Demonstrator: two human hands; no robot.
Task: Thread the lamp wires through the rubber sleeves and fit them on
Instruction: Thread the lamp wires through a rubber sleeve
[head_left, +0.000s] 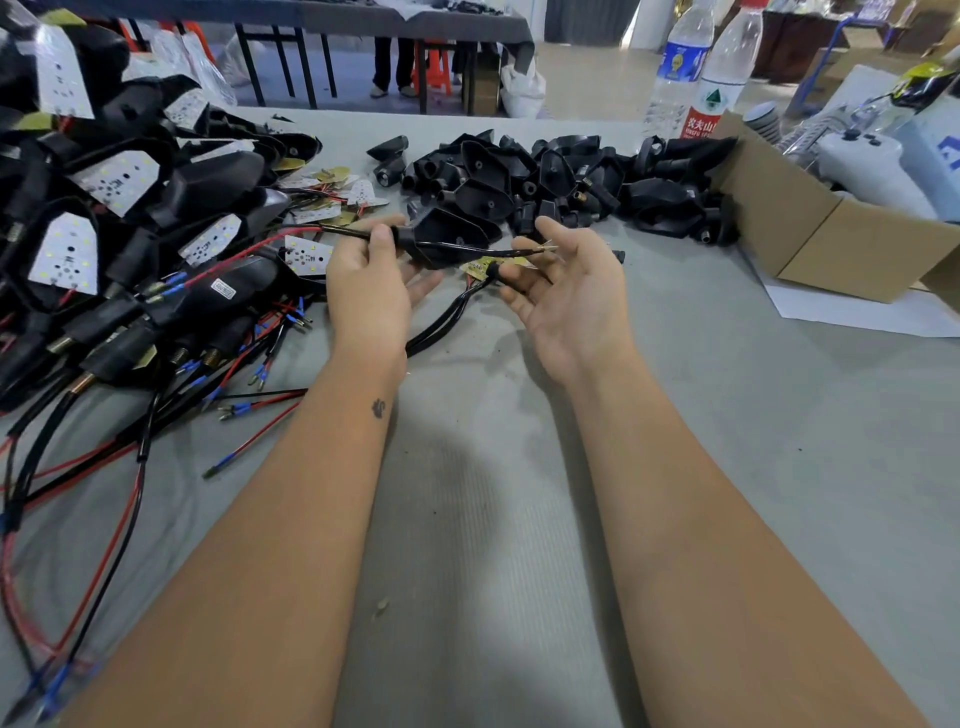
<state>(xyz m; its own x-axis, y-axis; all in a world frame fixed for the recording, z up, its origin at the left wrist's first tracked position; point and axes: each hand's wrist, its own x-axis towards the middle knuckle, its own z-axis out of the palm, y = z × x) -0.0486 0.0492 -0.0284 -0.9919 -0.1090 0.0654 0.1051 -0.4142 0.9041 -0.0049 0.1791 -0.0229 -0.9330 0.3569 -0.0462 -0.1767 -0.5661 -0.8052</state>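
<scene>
**Wire Meets Sleeve, Mid-Table**

Finished lamps (130, 218) crowd our table's left edge. Our left hand (371, 280) pinches a rubber sleeve (441, 239) by its neck, steadying it. Our right hand (566, 291), fingers loosely curled, feeds the wire (511, 253) through. Spare sleeves (571, 182) wait along the far edge.

Counter (519, 519): covered in grey cloth, matt, finely ribbed, with dark smudges near the middle. Rubber sleeve (447, 241) held at the left hand (371, 283): black, smooth, dull sheen. Loose sleeves (561, 182) heaped behind: same black rubber, semi-matt. Lamp wires (457, 312): glossy black plastic insulation; others at left red, with blue plastic collars and what appear to be metal tips. Circuit boards (65, 254): white, flat, matt face. Cardboard box (810, 244): brown, plain, matt. Water bottles (727, 67): clear glossy plastic with printed labels.
</scene>
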